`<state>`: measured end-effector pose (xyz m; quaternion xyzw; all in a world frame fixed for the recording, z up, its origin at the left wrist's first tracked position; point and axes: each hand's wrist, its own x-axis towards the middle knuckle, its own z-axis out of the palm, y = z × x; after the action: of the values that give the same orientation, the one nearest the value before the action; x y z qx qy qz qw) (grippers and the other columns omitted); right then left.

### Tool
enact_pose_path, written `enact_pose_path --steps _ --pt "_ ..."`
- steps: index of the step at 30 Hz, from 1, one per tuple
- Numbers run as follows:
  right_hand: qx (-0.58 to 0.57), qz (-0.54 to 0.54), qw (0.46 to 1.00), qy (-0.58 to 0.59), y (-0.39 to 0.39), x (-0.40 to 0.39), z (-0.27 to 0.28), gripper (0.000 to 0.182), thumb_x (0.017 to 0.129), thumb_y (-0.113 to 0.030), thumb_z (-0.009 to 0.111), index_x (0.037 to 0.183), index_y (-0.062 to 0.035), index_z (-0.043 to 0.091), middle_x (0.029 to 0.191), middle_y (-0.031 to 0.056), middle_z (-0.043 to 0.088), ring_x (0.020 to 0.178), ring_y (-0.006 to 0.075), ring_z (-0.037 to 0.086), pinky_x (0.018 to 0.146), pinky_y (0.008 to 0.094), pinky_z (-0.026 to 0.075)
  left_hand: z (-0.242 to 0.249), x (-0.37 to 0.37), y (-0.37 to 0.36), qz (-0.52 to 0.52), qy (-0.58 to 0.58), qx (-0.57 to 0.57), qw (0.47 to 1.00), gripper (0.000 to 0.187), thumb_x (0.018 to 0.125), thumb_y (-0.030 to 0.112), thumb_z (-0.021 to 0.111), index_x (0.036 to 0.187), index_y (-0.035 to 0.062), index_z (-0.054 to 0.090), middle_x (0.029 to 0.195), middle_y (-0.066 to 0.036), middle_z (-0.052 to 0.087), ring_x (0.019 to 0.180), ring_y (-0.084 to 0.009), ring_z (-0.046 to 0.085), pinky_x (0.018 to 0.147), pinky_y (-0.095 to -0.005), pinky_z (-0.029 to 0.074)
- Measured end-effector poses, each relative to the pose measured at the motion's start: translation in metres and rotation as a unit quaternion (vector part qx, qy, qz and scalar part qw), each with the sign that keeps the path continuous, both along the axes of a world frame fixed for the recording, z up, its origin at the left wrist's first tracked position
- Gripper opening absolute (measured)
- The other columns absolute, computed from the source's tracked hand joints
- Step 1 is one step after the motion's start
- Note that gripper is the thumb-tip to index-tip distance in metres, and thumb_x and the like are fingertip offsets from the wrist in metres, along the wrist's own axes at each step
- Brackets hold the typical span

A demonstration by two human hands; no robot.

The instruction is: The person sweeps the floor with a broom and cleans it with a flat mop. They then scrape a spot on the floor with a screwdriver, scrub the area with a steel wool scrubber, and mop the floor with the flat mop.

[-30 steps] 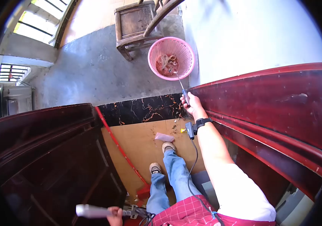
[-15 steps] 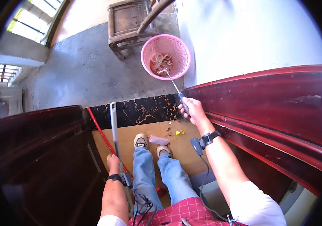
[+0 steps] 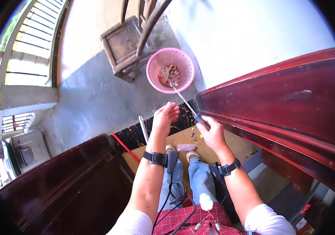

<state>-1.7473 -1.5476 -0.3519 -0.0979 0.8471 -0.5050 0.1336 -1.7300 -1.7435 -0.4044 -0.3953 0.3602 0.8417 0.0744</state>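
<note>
My right hand (image 3: 214,135) is wrapped round the dark blue handle of a tool with a long thin metal shaft (image 3: 184,100). The shaft's far end reaches into a pink plastic wastebasket (image 3: 191,72), where pale curled scraps (image 3: 169,73) and reddish bits lie at the bottom. Just what the tip touches is too small to tell. In front of me, left of the shaft, my left hand (image 3: 165,117) is raised with fingers stretched and slightly bent, holding nothing. Behind that wrist are a grey-white pole (image 3: 143,128) and a red stick (image 3: 125,146).
A wooden chair (image 3: 125,41) stands beside the wastebasket. Dark red door panels (image 3: 277,98) flank me, with a black threshold (image 3: 134,134) between them. By my shoes lie a pink packet (image 3: 187,147) and small crumbs. Cables hang from my wrist straps.
My left hand has left the red stick and pole and risen forward, its fingers now stretched out. My right hand still holds the tool with its tip in the wastebasket. The view has shifted.
</note>
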Motion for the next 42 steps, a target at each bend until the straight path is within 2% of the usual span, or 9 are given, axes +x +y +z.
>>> enact_pose_path --steps 3,19,25,27,29,33,36,40,42 --pt "0.062 0.024 0.994 0.089 -0.004 0.001 0.027 0.028 0.076 -0.013 0.067 0.099 0.0005 0.06 0.087 0.0184 0.063 0.077 0.0348 0.061 0.066 0.039 0.05 0.025 -0.026 -0.003 0.015 0.03 0.036 0.999 0.028 0.09 0.025 0.056 0.099 -0.0002 0.06 0.09 -0.009 0.064 0.08 -0.0183 0.062 0.072 -0.0307 0.05" --pt "0.206 0.04 0.962 0.174 -0.02 0.019 0.081 0.032 0.075 -0.016 0.067 0.103 -0.005 0.057 0.079 0.0109 0.055 0.073 0.0295 0.057 0.063 0.039 0.048 0.048 -0.084 -0.031 -0.048 -0.12 -0.178 0.975 0.012 0.068 0.007 0.064 0.06 0.0016 0.057 0.055 -0.006 0.056 0.041 -0.0148 0.053 0.036 -0.0262 0.041" --pt "0.204 0.027 0.965 0.165 0.007 0.033 0.072 0.031 0.071 -0.012 0.068 0.1 -0.005 0.059 0.078 0.0112 0.057 0.072 0.0308 0.058 0.061 0.0402 0.048 0.044 -0.122 -0.061 -0.096 -0.124 -0.227 0.961 0.028 0.078 0.023 0.069 0.061 0.0027 0.06 0.053 -0.004 0.056 0.038 -0.011 0.046 0.034 -0.0242 0.034" --pt "0.214 0.028 0.97 0.116 0.021 0.041 0.071 0.026 0.074 -0.013 0.065 0.097 -0.0058 0.059 0.081 0.0111 0.057 0.074 0.0305 0.058 0.064 0.0396 0.048 0.044 -0.135 -0.068 -0.174 -0.114 -0.348 0.914 0.03 0.072 0.03 0.075 0.066 0.0026 0.065 0.059 -0.008 0.061 0.045 -0.0154 0.055 0.042 -0.0293 0.045" --pt "0.218 0.019 0.97 0.11 0.033 0.05 0.065 0.024 0.073 -0.014 0.066 0.095 -0.006 0.059 0.081 0.0115 0.058 0.074 0.0311 0.058 0.063 0.0405 0.048 0.067 -0.145 -0.073 -0.316 -0.167 -0.566 0.743 0.038 0.062 0.037 0.079 0.072 0.0022 0.067 0.069 -0.012 0.066 0.062 -0.0224 0.065 0.06 -0.0341 0.052" --pt "0.225 0.031 0.97 0.081 0.051 0.063 0.064 0.026 0.073 -0.015 0.066 0.096 -0.0064 0.059 0.08 0.0114 0.058 0.072 0.0315 0.058 0.062 0.0415 0.048 0.069 -0.161 -0.082 -0.324 -0.162 -0.588 0.723 0.034 0.06 0.032 0.076 0.077 0.0034 0.068 0.079 -0.015 0.067 0.08 -0.0277 0.067 0.074 -0.0357 0.051" --pt "0.227 0.052 0.97 0.07 0.059 0.068 0.066 0.027 0.073 -0.015 0.067 0.097 -0.0068 0.059 0.079 0.0114 0.058 0.071 0.0316 0.058 0.062 0.0417 0.048 0.071 -0.172 -0.082 -0.325 -0.161 -0.64 0.678 0.023 0.064 0.01 0.059 0.083 0.0086 0.071 0.084 -0.017 0.066 0.084 -0.0312 0.065 0.076 -0.0356 0.051" --pt "0.217 0.076 0.972 0.054 0.063 0.071 0.064 0.027 0.073 -0.017 0.067 0.096 -0.007 0.058 0.077 0.0111 0.058 0.069 0.0313 0.058 0.061 0.0418 0.048 0.055 -0.179 -0.086 -0.309 -0.095 -0.671 0.668 0.019 0.066 0.013 0.058 0.08 0.0095 0.072 0.083 -0.017 0.066 0.082 -0.0316 0.065 0.076 -0.0363 0.051" --pt "0.209 0.072 0.974 0.042 0.064 0.076 0.062 0.028 0.073 -0.017 0.066 0.098 -0.0069 0.058 0.079 0.0111 0.059 0.071 0.0312 0.059 0.062 0.0416 0.048 0.052 -0.177 -0.085 -0.283 -0.009 -0.629 0.724 0.019 0.067 0.019 0.058 0.075 0.0077 0.071 0.079 -0.017 0.066 0.079 -0.033 0.065 0.075 -0.0371 0.051"
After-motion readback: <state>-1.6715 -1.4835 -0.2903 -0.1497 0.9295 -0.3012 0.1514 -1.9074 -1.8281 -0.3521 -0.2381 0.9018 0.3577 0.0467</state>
